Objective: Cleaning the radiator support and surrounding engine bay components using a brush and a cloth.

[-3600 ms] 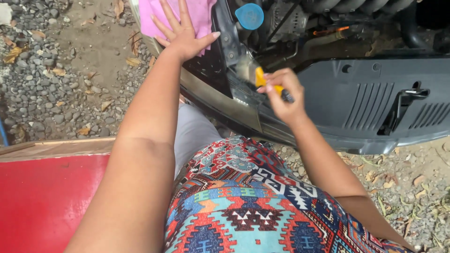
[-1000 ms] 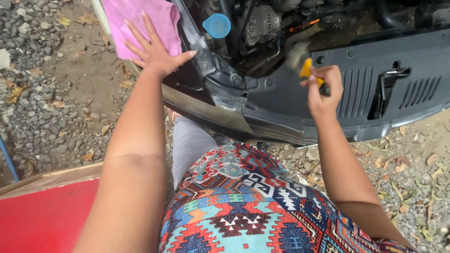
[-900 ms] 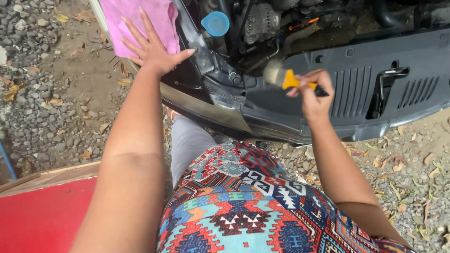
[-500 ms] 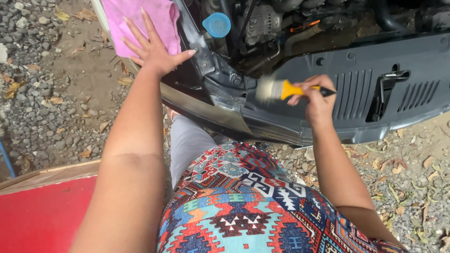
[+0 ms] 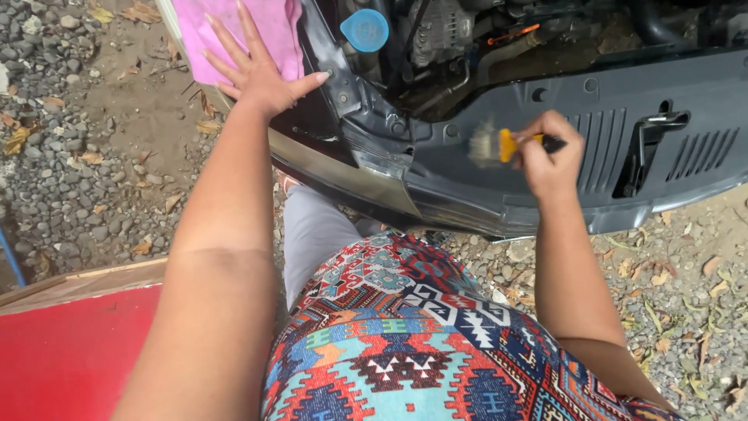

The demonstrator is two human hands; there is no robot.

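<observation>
The person stands at the open front of a car, leaning over the engine bay. The left hand (image 5: 261,70) lies flat with its fingers spread wide on a pink cloth (image 5: 234,31), which is draped over the edge of the car body at the upper left; the palm presses on the lower part of the cloth and the thumb points toward the dark metal beside it. The hand grips nothing, it only rests there.

The right hand (image 5: 549,152) is closed round the dark handle of a small paintbrush (image 5: 502,146) with a yellow ferrule. The brush points left, and its pale bristles, blurred, sit against the grey plastic panel (image 5: 623,179) that runs across the front of the engine bay, just left of the ribbed vents. To the right of the hand stands the black bonnet latch (image 5: 647,140), set in that same panel.

Above the brush, deeper in the bay, a round blue cap (image 5: 365,30) sits near the cloth, with hoses and metal parts behind it.

The two hands are well apart, one at each side of the car's corner. Below them the ground is gravel (image 5: 70,171) scattered with dry leaves, and a red surface (image 5: 70,359) shows at the lower left beside the person's patterned dress (image 5: 405,343).
</observation>
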